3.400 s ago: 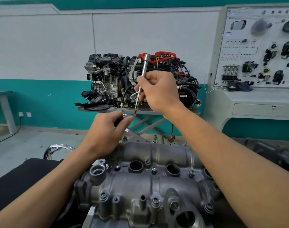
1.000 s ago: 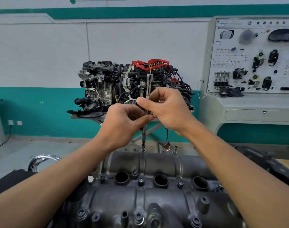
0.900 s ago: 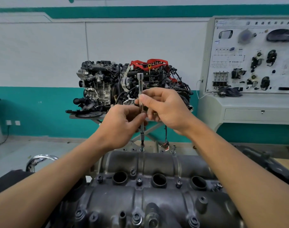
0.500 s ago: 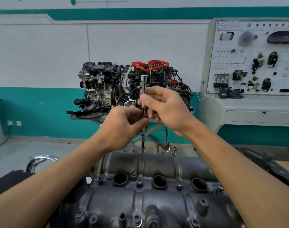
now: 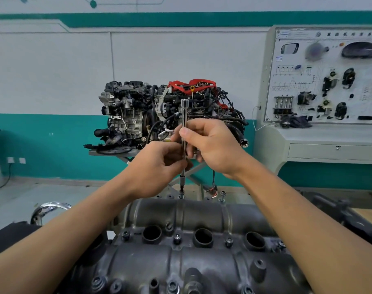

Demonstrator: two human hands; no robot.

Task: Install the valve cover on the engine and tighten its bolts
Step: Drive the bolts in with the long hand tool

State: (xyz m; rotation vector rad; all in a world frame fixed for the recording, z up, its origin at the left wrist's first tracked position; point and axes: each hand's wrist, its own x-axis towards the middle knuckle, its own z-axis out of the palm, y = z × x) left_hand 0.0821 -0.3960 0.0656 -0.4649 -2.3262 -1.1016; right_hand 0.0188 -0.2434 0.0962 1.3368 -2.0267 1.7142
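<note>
the right hand [image 5: 214,147] pinches the upper shaft of a slim metal driver [image 5: 184,112] between thumb and curled fingers. the left hand [image 5: 157,168] grips the same shaft lower down, fingers folded round it. the driver stands upright, and its dark tip meets a bolt [image 5: 181,196] at the far edge of the valve cover [image 5: 202,213]. the valve cover lies across the foreground on the engine, under both forearms. a second bolt [image 5: 222,194] stands proud on the cover's far edge, just right of the driver's tip. three round wells [image 5: 202,237] run in a row along the cover's middle, with small bolts set between them. beyond the cover's far edge a display engine [image 5: 138,111] with red parts sits on a stand. beyond the cover's far right corner stands a grey training panel [image 5: 329,81]. off the cover's left end, a chrome ring [image 5: 50,206] shows.
</note>
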